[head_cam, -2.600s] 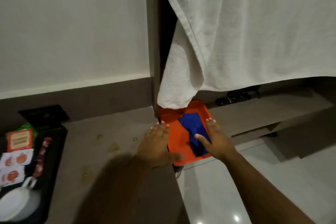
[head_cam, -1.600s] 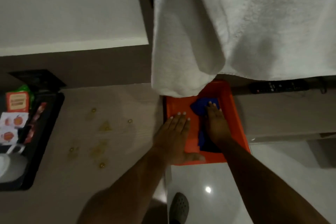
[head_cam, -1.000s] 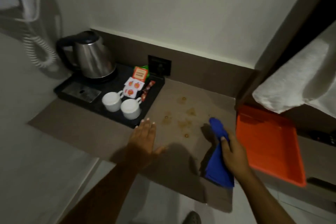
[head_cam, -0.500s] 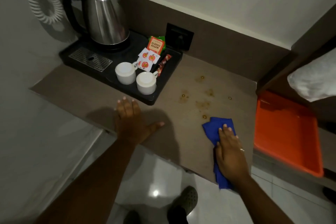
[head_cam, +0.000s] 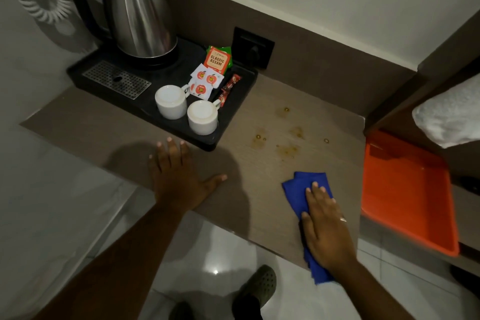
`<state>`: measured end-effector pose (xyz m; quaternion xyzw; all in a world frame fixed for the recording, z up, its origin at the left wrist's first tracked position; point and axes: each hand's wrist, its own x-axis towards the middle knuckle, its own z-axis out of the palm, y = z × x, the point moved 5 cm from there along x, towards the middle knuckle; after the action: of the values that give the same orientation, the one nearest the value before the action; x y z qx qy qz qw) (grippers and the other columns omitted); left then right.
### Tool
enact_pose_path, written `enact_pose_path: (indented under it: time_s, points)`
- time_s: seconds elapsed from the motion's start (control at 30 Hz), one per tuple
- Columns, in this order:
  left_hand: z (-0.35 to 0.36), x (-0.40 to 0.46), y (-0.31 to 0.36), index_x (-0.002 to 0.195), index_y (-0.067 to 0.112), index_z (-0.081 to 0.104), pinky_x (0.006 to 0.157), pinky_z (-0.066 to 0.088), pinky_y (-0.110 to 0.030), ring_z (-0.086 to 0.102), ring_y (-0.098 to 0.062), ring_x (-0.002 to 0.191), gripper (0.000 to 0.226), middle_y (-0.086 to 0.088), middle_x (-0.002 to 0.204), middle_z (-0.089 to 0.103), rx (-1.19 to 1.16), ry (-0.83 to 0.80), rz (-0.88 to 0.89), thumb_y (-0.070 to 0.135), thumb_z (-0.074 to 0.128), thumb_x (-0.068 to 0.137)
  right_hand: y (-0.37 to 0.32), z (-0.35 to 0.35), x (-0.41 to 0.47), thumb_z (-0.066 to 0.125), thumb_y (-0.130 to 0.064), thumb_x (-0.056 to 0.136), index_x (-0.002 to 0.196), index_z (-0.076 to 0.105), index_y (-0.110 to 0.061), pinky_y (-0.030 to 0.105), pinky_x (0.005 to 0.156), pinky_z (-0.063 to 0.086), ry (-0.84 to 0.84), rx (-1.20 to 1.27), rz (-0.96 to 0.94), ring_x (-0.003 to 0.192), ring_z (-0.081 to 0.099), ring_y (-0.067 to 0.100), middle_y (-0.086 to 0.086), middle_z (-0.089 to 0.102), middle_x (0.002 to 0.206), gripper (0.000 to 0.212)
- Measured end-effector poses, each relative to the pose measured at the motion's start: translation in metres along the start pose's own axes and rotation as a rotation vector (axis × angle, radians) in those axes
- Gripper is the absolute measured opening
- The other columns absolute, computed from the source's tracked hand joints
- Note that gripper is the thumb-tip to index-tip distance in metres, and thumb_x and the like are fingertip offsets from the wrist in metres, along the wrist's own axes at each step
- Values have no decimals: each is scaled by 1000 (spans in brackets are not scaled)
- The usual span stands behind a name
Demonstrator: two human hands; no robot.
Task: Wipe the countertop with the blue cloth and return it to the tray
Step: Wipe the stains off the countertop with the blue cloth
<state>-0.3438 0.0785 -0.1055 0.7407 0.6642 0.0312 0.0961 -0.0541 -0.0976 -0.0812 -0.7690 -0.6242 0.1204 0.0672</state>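
Observation:
The blue cloth (head_cam: 298,188) lies flat on the brown countertop (head_cam: 249,189) near its front edge, its lower end hanging over the edge. My right hand (head_cam: 324,226) presses flat on top of it, fingers together. Brownish spill stains (head_cam: 285,149) mark the countertop just beyond the cloth. My left hand (head_cam: 179,176) rests flat on the countertop to the left, fingers spread, holding nothing. The orange tray (head_cam: 405,197) sits empty on a lower shelf to the right of the cloth.
A black tray (head_cam: 233,117) at the back left carries a steel kettle (head_cam: 137,10), two white cups (head_cam: 185,106), and tea sachets (head_cam: 210,73). A white towel (head_cam: 452,114) hangs over the orange tray's far end. A wall socket (head_cam: 253,47) sits behind.
My right hand took the blue cloth out of the orange tray and laid it on the countertop. My left hand moved from the tray to the countertop. The view swung left.

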Motion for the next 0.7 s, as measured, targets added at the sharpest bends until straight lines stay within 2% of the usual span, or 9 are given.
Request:
enact_pose_path:
  time_s: [0.13,0.2,0.27,0.4,0.53,0.7]
  points:
    - [-1,0,-2,152,6,19,116,13,-65,11,-47,148,138,-26,161,16,0,11,6,105,14,56,25,-12,28,25,-41,95,150,14,-11,45,120,7,63,6,214,147,8,24,10,10,160,63]
    - [0,2,-1,152,6,18,116,13,-65,11,-47,148,138,-26,161,15,11,6,1,105,13,56,14,-13,52,27,-36,98,150,12,-8,48,120,6,88,18,309,147,5,28,14,8,160,61]
    - [0,2,0,152,6,17,116,12,-65,9,-47,148,137,-26,162,14,14,5,-2,105,13,56,-12,-9,74,29,-33,99,150,11,-7,47,120,5,95,39,323,147,3,29,15,7,160,60]
    - [-3,0,1,152,6,16,118,11,-65,8,-46,149,137,-26,162,12,12,7,-1,104,17,57,-64,9,74,26,-36,99,150,11,-10,40,119,1,59,16,100,148,3,24,10,7,160,59]
    - [-5,-1,0,153,5,16,118,11,-64,9,-47,149,137,-27,162,12,23,1,7,104,16,58,-34,7,40,22,-45,97,150,10,-20,34,118,-2,-34,-10,-111,147,1,14,-3,4,157,59]
    - [-2,-1,0,150,4,17,116,14,-66,13,-49,147,135,-29,160,17,12,32,36,103,13,59,39,-23,52,33,-32,100,149,18,-9,47,120,8,78,7,211,147,8,25,12,14,159,56]
